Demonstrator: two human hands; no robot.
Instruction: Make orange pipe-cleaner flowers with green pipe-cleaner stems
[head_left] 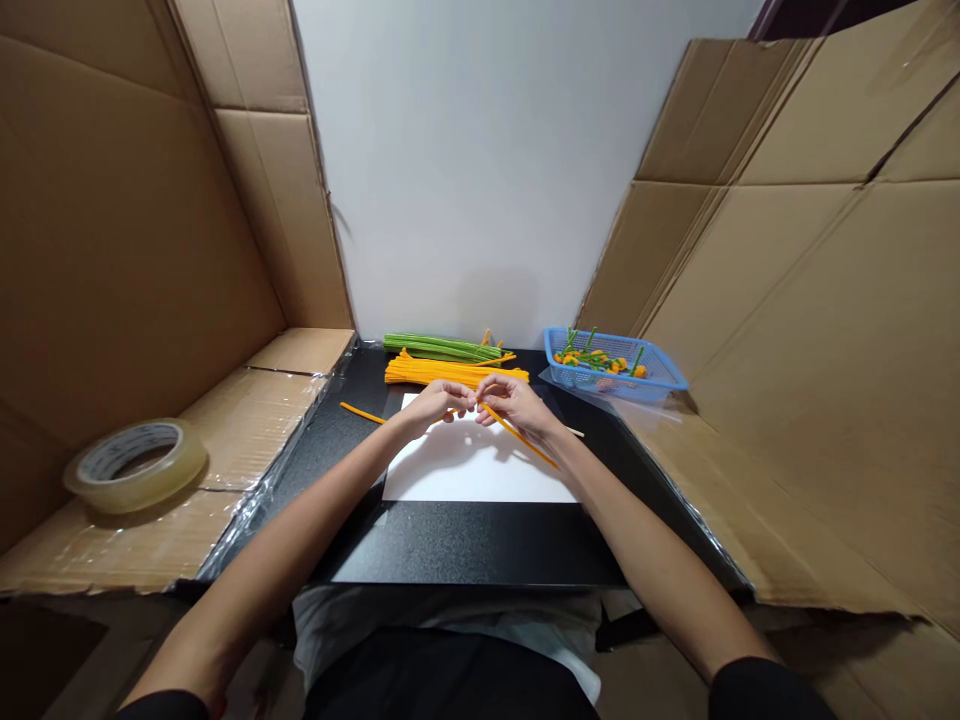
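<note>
An orange pipe cleaner (pixel 519 437) is pinched between my two hands above a white sheet of paper (pixel 465 475). My left hand (pixel 441 402) grips it near the middle, with one end sticking out toward the left. Close beside it, my right hand (pixel 514 402) holds it with closed fingertips, and the other end slants down to the right. Just beyond my hands lie a bundle of orange pipe cleaners (pixel 442 372) and, behind that, a bundle of green pipe cleaners (pixel 431 346).
A blue plastic basket (pixel 660 380) at the back right contains several small orange and green pieces. On the cardboard at the left lies a roll of clear tape (pixel 136 463). Cardboard panels (pixel 810 330) stand on both sides of the black table (pixel 472 545).
</note>
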